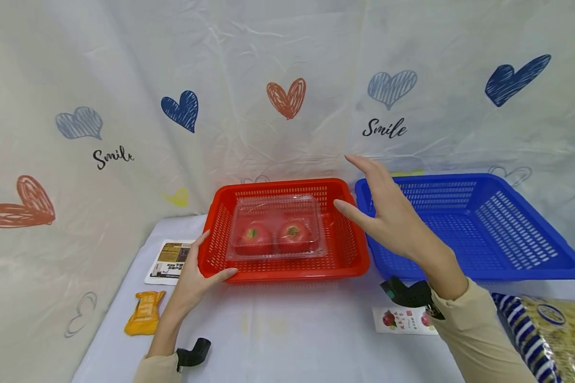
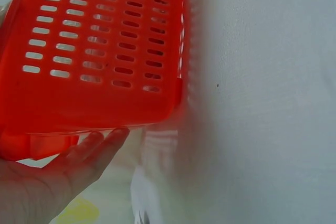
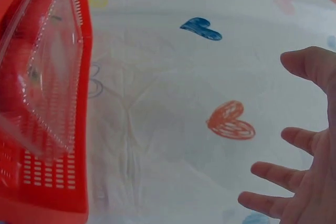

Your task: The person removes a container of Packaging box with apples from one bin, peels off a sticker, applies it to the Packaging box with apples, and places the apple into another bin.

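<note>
Nearest, at the table's front edge: a striped packet of noodles (image 1: 551, 330) well to the right of the red basket (image 1: 287, 268), a small card printed with fruit (image 1: 402, 319) in front of the basket's right corner, and an orange wrapper (image 1: 145, 313) off to the front left. Between these, bare white tablecloth (image 1: 287, 330) right up to the basket's front rim.

Left hand (image 1: 198, 276) on the red basket's front left corner, thumb up over the rim, straight fingers (image 2: 97, 148) pressed flat beneath the front edge; palm relaxed, nothing pinched. A printed leaflet (image 1: 169, 260) flat on the cloth just left of that corner, partly under the wrist.

Inside the red basket, a clear plastic clamshell (image 1: 276, 226) with two tomatoes (image 1: 274, 238) side by side, lid shut, roughly centred, a margin of red mesh floor showing on every side, widest to the right.

Right hand (image 1: 388, 213) raised above the basket's right rim, touching nothing, fingers (image 3: 283, 174) spread and straight, palm towards the clamshell.

Blue basket (image 1: 532, 266) just right of the red one, near corners almost touching at the back.

Behind both, close against the back rims, a hanging sheet (image 1: 287, 80) with hearts and "Smile" lettering.
</note>
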Available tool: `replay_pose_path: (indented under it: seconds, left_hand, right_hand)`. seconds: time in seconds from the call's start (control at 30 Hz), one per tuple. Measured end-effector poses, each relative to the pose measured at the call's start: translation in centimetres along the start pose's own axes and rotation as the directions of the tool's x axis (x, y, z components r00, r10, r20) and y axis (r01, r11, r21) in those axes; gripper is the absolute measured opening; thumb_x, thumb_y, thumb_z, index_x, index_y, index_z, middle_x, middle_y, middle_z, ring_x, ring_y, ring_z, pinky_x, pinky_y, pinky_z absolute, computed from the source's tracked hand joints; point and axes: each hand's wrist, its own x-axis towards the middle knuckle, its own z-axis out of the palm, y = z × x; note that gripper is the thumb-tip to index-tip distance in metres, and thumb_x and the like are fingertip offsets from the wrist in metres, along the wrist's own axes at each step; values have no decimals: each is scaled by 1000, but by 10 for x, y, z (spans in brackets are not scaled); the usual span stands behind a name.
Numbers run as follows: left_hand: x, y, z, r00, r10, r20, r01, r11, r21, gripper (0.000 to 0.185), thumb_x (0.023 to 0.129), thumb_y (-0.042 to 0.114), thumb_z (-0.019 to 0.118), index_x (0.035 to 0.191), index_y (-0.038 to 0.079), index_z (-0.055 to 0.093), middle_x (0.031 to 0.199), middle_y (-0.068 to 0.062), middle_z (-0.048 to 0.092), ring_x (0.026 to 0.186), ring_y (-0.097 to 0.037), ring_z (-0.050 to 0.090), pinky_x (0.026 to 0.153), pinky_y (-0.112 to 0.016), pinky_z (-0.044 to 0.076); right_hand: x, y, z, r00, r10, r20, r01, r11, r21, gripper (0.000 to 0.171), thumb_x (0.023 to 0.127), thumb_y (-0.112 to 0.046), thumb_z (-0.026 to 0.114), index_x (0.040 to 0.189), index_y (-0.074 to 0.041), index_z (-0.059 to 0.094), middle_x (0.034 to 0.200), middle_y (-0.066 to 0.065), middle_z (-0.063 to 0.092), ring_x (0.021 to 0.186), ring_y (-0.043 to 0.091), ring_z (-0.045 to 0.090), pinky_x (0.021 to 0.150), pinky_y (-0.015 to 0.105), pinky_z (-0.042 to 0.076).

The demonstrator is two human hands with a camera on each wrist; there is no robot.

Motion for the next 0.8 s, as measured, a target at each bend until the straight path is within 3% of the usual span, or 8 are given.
replay_pose_path:
  seconds: [0.1,0.2,0.37,0.57,0.8]
  left_hand:
    - [1,1,0,1000,-20,15,20,1000,-5,104,87,29,86,166,22,19,164,-12,32,145,-34,39,108,-57,50]
    - [2,2,0,999,-36,19,36,999,-1,104,87,32,86,166,22,19,165,-12,32,145,-34,38,109,-56,49]
    - [2,1,-2,998,-61,30,61,998,-11,106,87,32,86,167,23,17,166,-13,30,146,-34,37,111,-57,47]
    - [4,1,-3,997,-75,36,75,997,-17,104,88,28,84,167,23,16,165,-12,30,147,-34,35,110,-57,48]
    - [2,2,-2,996,-86,32,87,996,-21,104,88,29,84,167,24,17,165,-12,30,147,-34,35,112,-58,46]
  right_hand:
    - [16,0,-1,996,37,84,-42,998,53,78,102,-31,67,166,-19,24,169,11,24,156,34,22,116,74,28]
    - [34,5,3,984,75,165,-112,968,225,72,105,-29,63,165,-17,26,169,11,26,155,34,25,119,71,27]
    - [64,19,13,939,188,289,-311,821,478,62,109,-27,55,164,-15,28,165,15,32,151,37,33,121,63,30]
    - [80,37,29,863,294,412,-482,727,490,68,109,-28,52,165,-9,20,166,21,28,153,41,29,120,67,28]
    - [83,60,55,750,397,529,-653,568,501,70,110,-26,49,166,-4,13,169,23,20,155,49,18,117,73,27]
